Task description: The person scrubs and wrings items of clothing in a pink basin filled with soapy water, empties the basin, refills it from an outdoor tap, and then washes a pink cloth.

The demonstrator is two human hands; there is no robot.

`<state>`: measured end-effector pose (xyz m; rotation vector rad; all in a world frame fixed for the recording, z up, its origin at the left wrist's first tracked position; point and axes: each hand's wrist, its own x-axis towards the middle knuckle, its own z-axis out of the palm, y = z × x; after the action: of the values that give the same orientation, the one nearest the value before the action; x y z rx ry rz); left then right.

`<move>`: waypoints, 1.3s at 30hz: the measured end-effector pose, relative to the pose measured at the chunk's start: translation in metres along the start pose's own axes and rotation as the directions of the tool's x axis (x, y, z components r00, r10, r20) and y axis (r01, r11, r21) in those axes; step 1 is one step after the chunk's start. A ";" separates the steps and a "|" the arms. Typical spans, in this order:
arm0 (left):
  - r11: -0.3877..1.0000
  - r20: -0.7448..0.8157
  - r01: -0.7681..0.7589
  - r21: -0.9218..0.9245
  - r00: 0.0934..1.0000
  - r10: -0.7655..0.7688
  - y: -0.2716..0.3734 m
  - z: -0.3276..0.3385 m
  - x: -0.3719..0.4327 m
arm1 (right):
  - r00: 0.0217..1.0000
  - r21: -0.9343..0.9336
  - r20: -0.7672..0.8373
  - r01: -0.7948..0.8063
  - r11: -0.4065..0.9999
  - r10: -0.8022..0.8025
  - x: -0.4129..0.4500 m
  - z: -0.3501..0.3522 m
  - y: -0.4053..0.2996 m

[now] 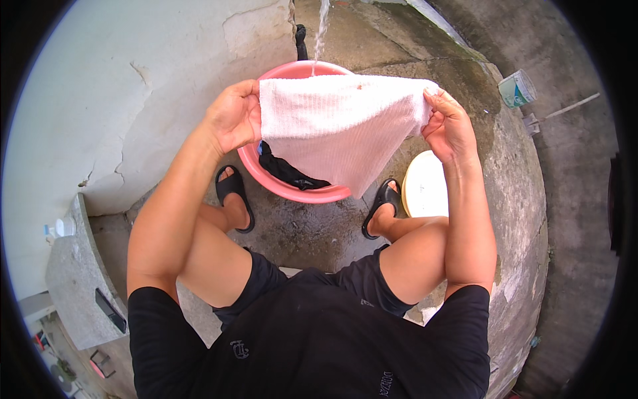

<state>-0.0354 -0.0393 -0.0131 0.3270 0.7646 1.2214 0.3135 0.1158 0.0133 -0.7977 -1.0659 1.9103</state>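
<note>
A pale pink ribbed cloth (334,119) is spread between my two hands, its lower part hanging in a slanted fold. My left hand (234,117) grips its left edge, and my right hand (448,122) pinches the upper right corner. Beneath the cloth stands a round pink plastic basin (259,177), largely hidden by it. Dark wet fabric (289,172) lies inside the basin at the lower left. A stream of water (322,35) falls at the basin's far side, behind the cloth's top edge. A small reddish-brown spot shows near that edge.
A cream round tub or lid (426,184) sits by the right foot. On the left, a stone ledge (79,279) bears a phone (110,310) and a small plastic container (65,227). A cracked wall (124,99) rises at the left. A labelled bucket (518,89) stands far right.
</note>
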 end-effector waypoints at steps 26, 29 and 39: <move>0.557 -0.046 -0.162 0.815 0.939 0.340 0.016 0.017 -0.016 | 0.976 -0.747 -0.211 -0.119 0.654 -0.063 -0.002 0.004 -0.005; 0.349 0.025 -0.148 0.925 0.942 0.334 0.014 0.014 -0.013 | 0.995 -0.674 -0.098 -0.049 0.737 -0.024 0.001 -0.002 -0.003; -0.058 -0.006 0.045 0.997 0.836 0.549 0.013 0.022 -0.012 | 0.980 -0.986 0.123 0.139 0.094 -0.157 -0.010 0.028 0.007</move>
<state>-0.0314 -0.0428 0.0147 1.5817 2.0876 0.8212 0.2935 0.0945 0.0211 -1.3106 -2.4011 0.6734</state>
